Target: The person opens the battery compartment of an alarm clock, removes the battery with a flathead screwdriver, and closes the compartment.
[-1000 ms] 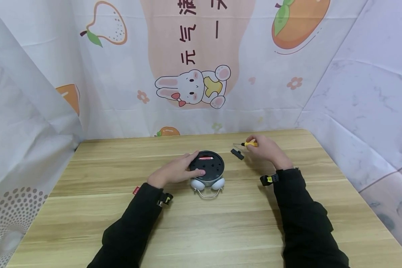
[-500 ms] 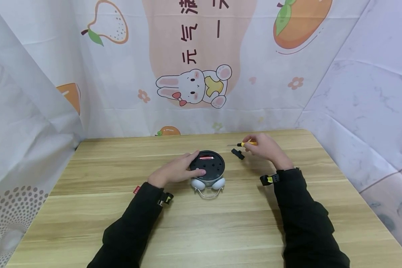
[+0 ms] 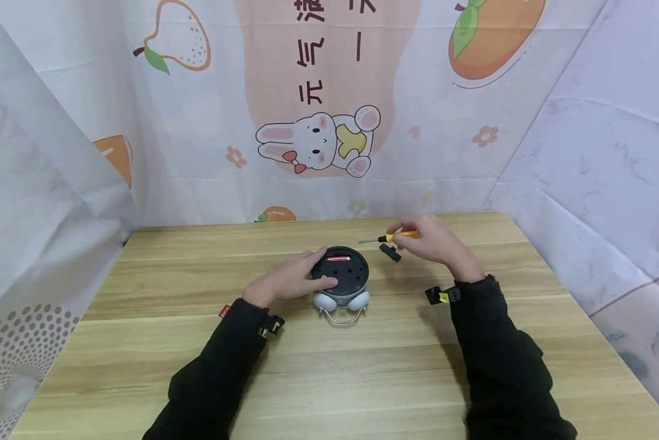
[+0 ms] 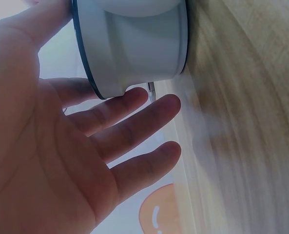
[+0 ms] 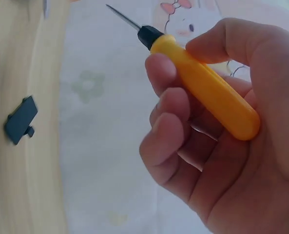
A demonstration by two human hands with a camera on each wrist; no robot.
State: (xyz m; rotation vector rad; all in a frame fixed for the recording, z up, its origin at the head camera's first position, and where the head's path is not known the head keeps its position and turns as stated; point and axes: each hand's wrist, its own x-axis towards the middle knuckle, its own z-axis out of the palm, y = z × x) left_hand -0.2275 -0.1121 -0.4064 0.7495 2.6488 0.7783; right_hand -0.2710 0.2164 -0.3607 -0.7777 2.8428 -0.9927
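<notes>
Key relation, my read: gap between screwdriver [image 3: 385, 238] tip and alarm clock [image 3: 352, 276]. Tip is just off the clock's far-right rim, apart from it; height gap can't tell. From the right hand [image 3: 430, 241], clock lies toward the left and near edges of the table [image 3: 318, 373]. Right fingers clamped on the yellow handle [image 5: 207, 88]. Left hand [image 3: 285, 281] is nearer, holding the clock's left side: thumb on its back, index and middle at the side wall, other 2 fingers spread, free.

Screwdriver long axis about parallel to the far edge, tip toward the left edge, slightly nearward. Clock lies back up, nearer the far edge than the near edge, 2 bells [image 3: 358, 301] pointing at the near edge. Battery [image 3: 338, 258] in its back, also about parallel to the far edge. Black cover piece [image 3: 391, 252] on the table, just nearward of the screwdriver.
</notes>
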